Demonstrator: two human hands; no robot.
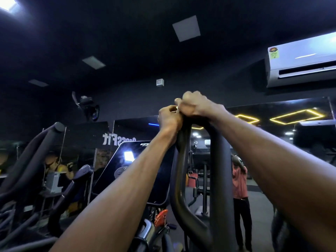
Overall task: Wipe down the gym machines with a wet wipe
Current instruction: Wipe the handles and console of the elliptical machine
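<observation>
Both hands meet at the top of a dark looped handle [183,160] on a gym machine: the left hand [170,118] has its fingers curled round the left side of the loop's crown, and the right hand [195,105] is curled over the very top, touching the left. Between them a small white scrap shows, pinched where the thumbs and fingers meet; I take this to be the wet wipe [176,108], though so little of it shows that I cannot tell which hand chiefly holds it. Going left to right: a neighbouring machine's black padded arms [45,137], then a dark tilted console screen [134,170] just behind the left forearm, then the handle itself, then a person in a red top [239,180] standing well beyond, and an air conditioner [300,60] high on the right wall. The wipe should be light, limp and slippery with moisture (easily bunched or torn), so I judge it best folded flat under the fingers and wrapped round the tube, while the stiff, fixed handle gives firm backing to press against. No containers are visible; where the wipes are kept cannot be seen.
</observation>
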